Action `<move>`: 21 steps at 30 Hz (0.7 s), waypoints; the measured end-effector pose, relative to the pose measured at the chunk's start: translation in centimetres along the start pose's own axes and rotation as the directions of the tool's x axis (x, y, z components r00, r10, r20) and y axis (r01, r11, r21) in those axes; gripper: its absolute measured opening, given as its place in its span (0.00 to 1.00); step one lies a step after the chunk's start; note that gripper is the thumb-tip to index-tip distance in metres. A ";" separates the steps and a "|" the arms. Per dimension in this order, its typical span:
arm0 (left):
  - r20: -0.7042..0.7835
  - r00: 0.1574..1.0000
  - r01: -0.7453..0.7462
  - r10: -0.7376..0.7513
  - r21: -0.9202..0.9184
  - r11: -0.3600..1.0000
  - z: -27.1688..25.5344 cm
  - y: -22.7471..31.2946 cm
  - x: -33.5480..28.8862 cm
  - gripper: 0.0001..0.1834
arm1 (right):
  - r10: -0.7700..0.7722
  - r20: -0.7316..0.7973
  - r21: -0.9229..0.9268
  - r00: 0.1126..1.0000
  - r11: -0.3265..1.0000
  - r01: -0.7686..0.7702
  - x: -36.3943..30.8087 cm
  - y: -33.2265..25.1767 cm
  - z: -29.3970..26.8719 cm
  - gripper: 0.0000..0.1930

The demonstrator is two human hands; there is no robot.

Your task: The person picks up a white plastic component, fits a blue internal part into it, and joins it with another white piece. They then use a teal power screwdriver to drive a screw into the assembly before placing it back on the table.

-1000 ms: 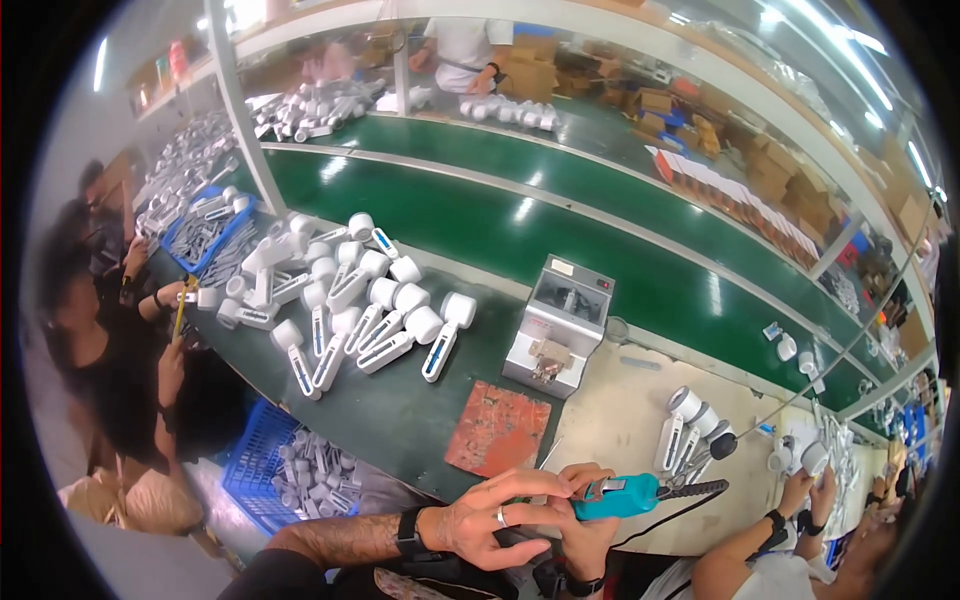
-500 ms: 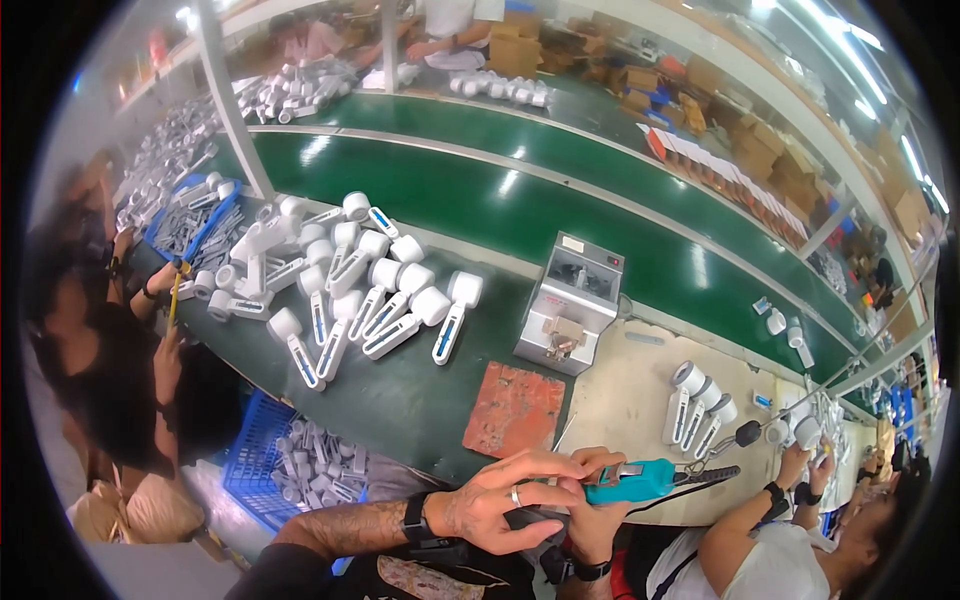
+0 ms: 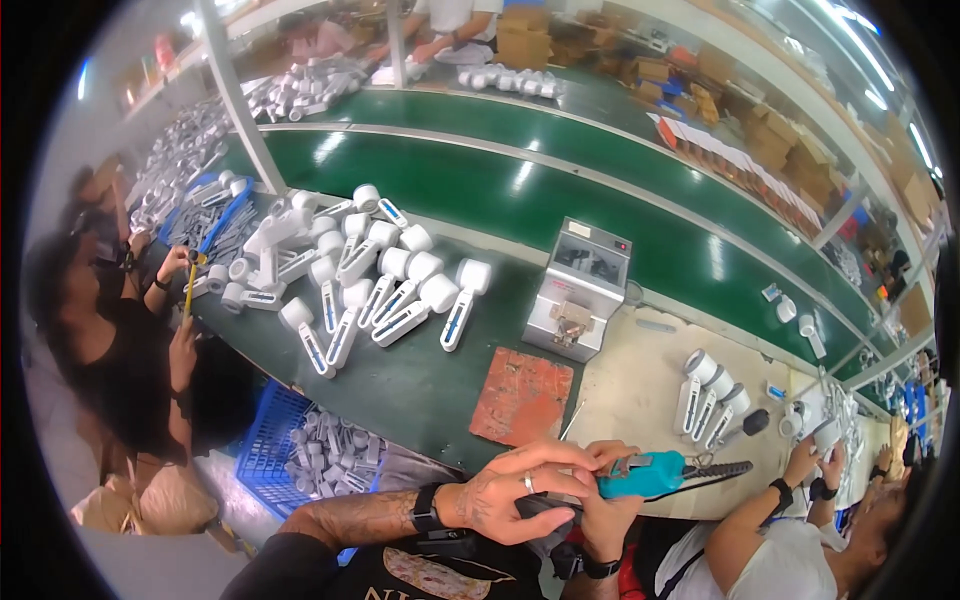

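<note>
My right hand (image 3: pixel 606 525) grips a teal corded hand tool (image 3: pixel 645 475) at the front edge of the bench. Its ridged black cord sleeve points right. Across my right hand lies my left hand (image 3: pixel 515 490), back up, with a ring on one finger. Its fingers stretch toward the tool's left end, and the thumb stands apart from them. Its palm side is hidden, and so is the tool's left tip. Just beyond both hands is a worn red square plate (image 3: pixel 522 395) on the green bench. A thin metal rod (image 3: pixel 573 420) lies beside it.
White-and-grey round-headed parts (image 3: pixel 400 290) are heaped at left, above a blue basket (image 3: pixel 265 450) of grey parts. A grey metal machine (image 3: pixel 575 290) stands mid-bench before the green conveyor (image 3: pixel 420 170). Several white parts (image 3: pixel 708 400) lie right, near a black cylinder (image 3: pixel 756 422). Co-workers sit both sides.
The whole view has shifted slightly, so bench things appear a little further right. My hands keep nearly the same hold around the teal tool. The black cylinder's angle has changed.
</note>
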State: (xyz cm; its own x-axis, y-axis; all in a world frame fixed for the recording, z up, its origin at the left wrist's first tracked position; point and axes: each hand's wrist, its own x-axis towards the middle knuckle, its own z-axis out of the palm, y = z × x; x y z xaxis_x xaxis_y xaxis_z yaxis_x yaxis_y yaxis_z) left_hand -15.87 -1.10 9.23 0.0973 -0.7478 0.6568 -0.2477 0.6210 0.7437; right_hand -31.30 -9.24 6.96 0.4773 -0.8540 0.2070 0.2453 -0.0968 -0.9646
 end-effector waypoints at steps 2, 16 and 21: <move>0.008 1.000 -0.022 0.022 -0.039 0.999 0.4 -0.3 0.2 0.13 | 0.000 -0.006 -0.040 1.000 0.999 0.000 0.0 0.2 -0.3 0.16; 0.043 0.994 0.099 -0.097 -0.061 0.993 0.3 -2.3 2.3 0.13 | 0.023 -0.032 -0.068 0.999 0.997 -0.025 1.5 0.4 -1.3 0.17; 0.009 0.993 0.118 -0.118 0.037 0.992 0.1 -3.5 4.1 0.14 | -0.008 -0.077 -0.106 0.997 0.994 0.000 1.5 1.5 -2.8 0.17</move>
State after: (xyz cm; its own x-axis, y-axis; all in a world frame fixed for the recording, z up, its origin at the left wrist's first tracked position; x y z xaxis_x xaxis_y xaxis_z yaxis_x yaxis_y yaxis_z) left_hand -14.66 -6.38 9.30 0.1176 -0.8179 0.5632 -0.2697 0.5195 0.8108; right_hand -32.61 -12.09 5.35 0.4088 -0.8900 0.2019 0.1549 -0.1503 -0.9764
